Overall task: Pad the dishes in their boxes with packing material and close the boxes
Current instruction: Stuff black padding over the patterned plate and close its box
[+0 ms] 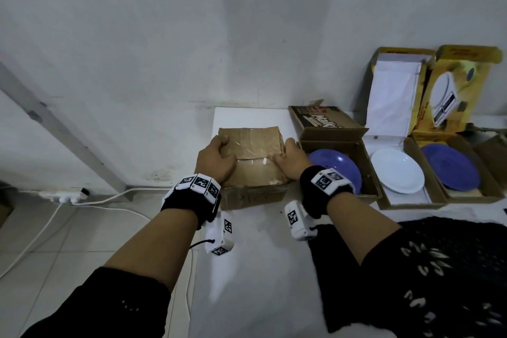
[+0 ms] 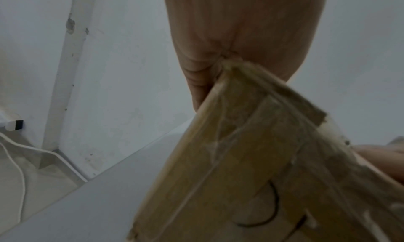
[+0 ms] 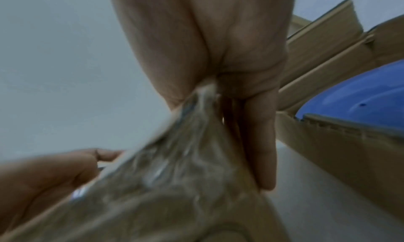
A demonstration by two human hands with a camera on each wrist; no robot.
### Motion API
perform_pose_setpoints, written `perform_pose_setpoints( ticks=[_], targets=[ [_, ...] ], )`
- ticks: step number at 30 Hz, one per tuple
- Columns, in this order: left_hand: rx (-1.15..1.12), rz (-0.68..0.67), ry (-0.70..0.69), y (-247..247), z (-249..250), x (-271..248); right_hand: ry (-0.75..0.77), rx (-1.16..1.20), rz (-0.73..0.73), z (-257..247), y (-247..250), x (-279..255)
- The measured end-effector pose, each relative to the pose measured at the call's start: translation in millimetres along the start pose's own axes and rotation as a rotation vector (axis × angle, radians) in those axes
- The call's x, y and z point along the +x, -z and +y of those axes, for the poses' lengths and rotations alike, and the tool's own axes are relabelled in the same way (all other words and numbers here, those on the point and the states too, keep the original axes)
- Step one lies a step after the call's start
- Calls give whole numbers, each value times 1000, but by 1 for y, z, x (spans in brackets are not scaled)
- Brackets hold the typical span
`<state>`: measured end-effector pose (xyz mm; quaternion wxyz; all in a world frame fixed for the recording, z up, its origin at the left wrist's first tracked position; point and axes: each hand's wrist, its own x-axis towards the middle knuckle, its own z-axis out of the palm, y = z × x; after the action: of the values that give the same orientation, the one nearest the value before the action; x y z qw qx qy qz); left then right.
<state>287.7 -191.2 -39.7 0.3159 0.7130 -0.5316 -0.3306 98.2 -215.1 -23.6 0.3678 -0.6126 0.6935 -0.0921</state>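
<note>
A brown cardboard box [image 1: 255, 162] with taped flaps folded down stands on the white table [image 1: 255, 269]. My left hand [image 1: 216, 162] grips its left top edge, thumb on the flap. My right hand [image 1: 290, 163] holds the right top edge, thumb on top. In the left wrist view the box's corner [image 2: 262, 176] presses into my palm [image 2: 229, 38]. In the right wrist view my fingers [image 3: 260, 150] run straight down the box's side [image 3: 174, 194]. To the right, open boxes hold a blue plate [image 1: 337, 170], a white plate [image 1: 397, 173] and another blue plate [image 1: 450, 170].
Black netted packing material [image 1: 439, 269] lies on the table at the near right. Raised box lids [image 1: 463, 90] lean against the wall at the back right. Left of the table, a power strip [image 1: 68, 196] and white cables lie on the tiled floor.
</note>
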Motion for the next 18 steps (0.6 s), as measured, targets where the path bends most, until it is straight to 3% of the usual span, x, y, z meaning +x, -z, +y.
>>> perform_pose_setpoints(
  ticks=[4, 10, 18],
  targets=[
    [-29, -1, 28, 1, 3, 1, -67, -51, -107, -6, 11, 9],
    [39, -9, -21, 2, 2, -1, -42, -89, 83, -12, -14, -1],
    [23, -74, 32, 7, 2, 6, -16, 31, -61, 5, 5, 10]
  ],
)
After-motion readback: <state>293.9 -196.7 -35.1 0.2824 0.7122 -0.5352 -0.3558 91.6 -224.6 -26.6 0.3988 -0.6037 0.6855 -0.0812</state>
